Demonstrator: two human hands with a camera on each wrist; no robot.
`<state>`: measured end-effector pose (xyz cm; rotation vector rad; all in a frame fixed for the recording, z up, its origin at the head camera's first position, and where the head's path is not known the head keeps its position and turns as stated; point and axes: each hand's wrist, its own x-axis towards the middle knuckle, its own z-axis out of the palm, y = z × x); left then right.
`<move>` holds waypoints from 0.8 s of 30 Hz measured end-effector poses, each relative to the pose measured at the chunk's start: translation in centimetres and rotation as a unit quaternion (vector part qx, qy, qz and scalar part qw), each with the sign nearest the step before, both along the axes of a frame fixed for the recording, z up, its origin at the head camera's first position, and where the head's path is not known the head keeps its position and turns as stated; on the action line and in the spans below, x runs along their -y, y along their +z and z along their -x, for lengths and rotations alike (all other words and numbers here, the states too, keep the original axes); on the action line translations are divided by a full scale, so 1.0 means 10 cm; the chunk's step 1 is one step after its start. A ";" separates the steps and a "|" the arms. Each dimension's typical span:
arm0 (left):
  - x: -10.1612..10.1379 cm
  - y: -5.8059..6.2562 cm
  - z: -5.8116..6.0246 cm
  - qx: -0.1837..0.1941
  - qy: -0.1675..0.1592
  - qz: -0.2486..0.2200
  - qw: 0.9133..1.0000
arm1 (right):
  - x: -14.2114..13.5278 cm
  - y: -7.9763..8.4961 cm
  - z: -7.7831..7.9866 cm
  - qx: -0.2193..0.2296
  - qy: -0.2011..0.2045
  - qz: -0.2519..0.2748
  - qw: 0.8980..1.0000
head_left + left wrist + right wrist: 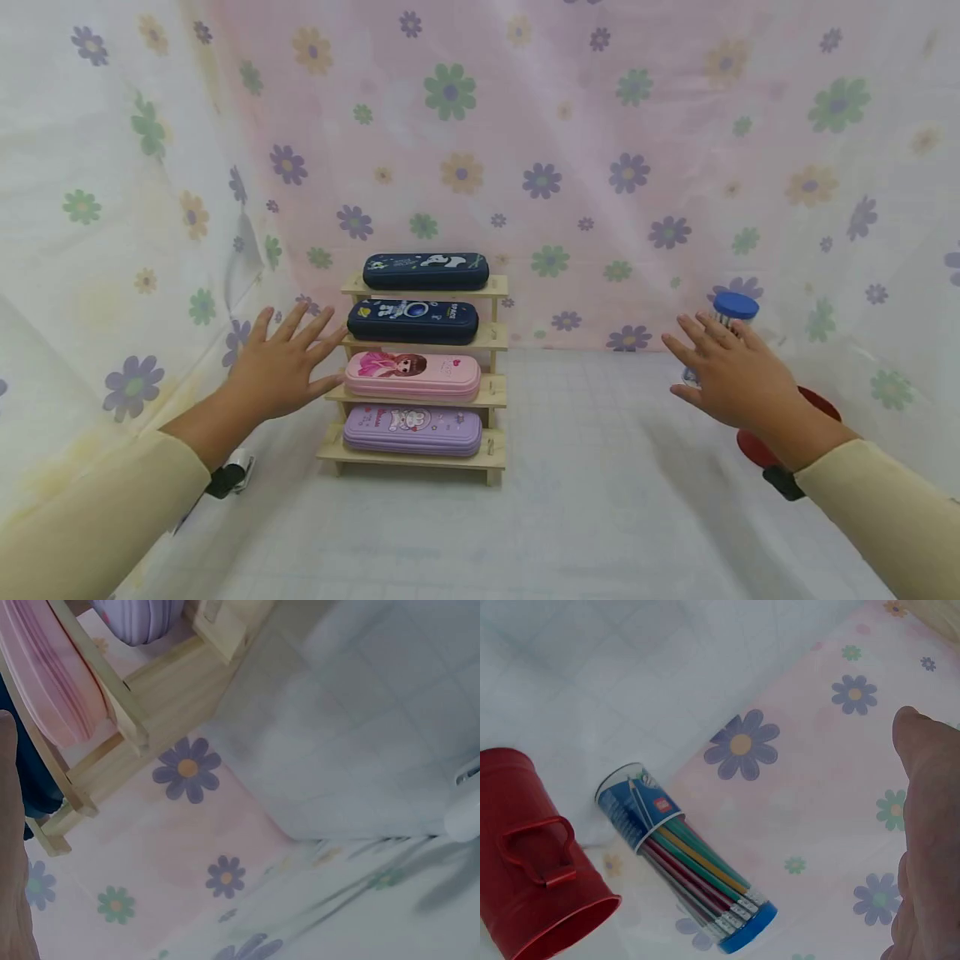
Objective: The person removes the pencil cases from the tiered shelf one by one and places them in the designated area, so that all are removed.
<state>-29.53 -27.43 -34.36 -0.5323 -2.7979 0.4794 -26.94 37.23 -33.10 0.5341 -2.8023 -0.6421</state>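
Note:
Both hands are held out with fingers spread and hold nothing. In the head view my left hand (281, 371) is just left of a wooden tiered rack (412, 457). On its tiers lie a dark panda pencil case (426, 272), a dark astronaut pencil case (412, 322), a pink pencil case (412, 377) and a purple pencil case (412, 430). My right hand (738, 379) hovers at the right, partly hiding a clear tube of pencils with a blue lid (736, 305) and a red container (757, 450). The right wrist view shows the pencil tube (697, 862) and the red container with a handle (536, 847) standing side by side.
A white sheet (585, 500) covers the table. Floral cloth (570, 125) hangs at the back and both sides. By the left wrist sits a small white object (242, 467), partly hidden by the sleeve; its kind cannot be told.

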 end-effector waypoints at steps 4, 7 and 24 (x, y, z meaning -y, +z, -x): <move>0.00 0.02 -0.01 0.002 -0.001 0.002 1.000 | -0.02 -0.01 0.00 -0.004 -0.002 0.000 1.000; 0.00 0.01 -0.01 0.008 0.000 0.002 1.000 | -0.01 -0.04 0.00 0.005 -0.008 -0.004 1.000; -0.02 -0.37 0.01 0.053 0.038 -0.116 0.991 | 0.33 -0.62 0.07 0.037 -0.004 0.059 0.998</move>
